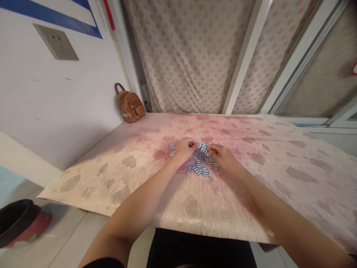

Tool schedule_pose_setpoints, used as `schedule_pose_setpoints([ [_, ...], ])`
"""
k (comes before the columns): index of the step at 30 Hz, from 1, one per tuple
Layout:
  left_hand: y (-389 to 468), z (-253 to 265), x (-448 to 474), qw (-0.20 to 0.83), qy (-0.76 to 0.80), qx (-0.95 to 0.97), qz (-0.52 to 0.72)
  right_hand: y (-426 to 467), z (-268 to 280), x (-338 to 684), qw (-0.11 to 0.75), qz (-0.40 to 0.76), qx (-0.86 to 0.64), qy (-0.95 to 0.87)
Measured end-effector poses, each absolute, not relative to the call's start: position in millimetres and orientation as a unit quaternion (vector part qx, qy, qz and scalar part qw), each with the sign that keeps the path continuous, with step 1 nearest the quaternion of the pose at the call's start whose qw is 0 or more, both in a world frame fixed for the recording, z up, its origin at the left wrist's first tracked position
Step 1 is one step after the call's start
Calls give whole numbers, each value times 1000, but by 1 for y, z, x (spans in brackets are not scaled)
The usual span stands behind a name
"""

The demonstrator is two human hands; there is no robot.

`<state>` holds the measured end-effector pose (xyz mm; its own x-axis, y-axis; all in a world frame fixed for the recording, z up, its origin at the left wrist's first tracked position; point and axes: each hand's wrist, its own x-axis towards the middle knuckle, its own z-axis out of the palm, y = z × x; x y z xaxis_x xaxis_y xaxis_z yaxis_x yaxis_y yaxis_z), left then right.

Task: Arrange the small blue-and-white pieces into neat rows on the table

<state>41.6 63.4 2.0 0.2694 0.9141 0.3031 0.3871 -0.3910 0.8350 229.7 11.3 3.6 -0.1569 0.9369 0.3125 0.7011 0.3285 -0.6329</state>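
Around the middle of the table, on its pale, leaf-patterned cloth [191, 206], I see a loose heap of small flat pieces [199, 166] striped in blue and white, some overlapping, with a few stray pieces [171, 149] beside the left hand [184, 149]. That hand is curled narrow, thumb and forefinger drawn together at the heap's far side; the right hand [221, 157] faces it across the pieces, its fingers bent in and its tips just beside the same spot. From where I stand I cannot tell whether either pinch has a piece in it, since the knuckles and the smallness of the things hide the contact. To my mind, pieces this thin want handling by their edges, with fingertips rather than flat palms, so a neighbour isn't dragged along from the overlap. I'd have one hand steady while the other does the fine adjusting, and lift both wrists a little so that no forearm or heel of a hand brushes the heap. Any wrinkle in the cloth could tip a piece, I suspect. The brown backpack [130, 106] in the far left corner sits well apart, leaving the elbows unhindered.
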Motion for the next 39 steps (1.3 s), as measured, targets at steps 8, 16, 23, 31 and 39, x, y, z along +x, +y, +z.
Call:
schedule_pose_setpoints([
  [8,62,4,44,370,407,730,406,15,0,234,361,203,-568,-712],
  [16,56,7,46,372,400,728,415,9,7,230,362,194,-569,-713],
  [23,67,3,39,377,454,668,453,13,-1,234,342,228,-548,-728],
  [31,63,5,45,464,416,638,452,15,4,230,448,263,-534,-667],
  [39,61,1,48,476,419,619,464,15,3,228,445,300,-511,-671],
])
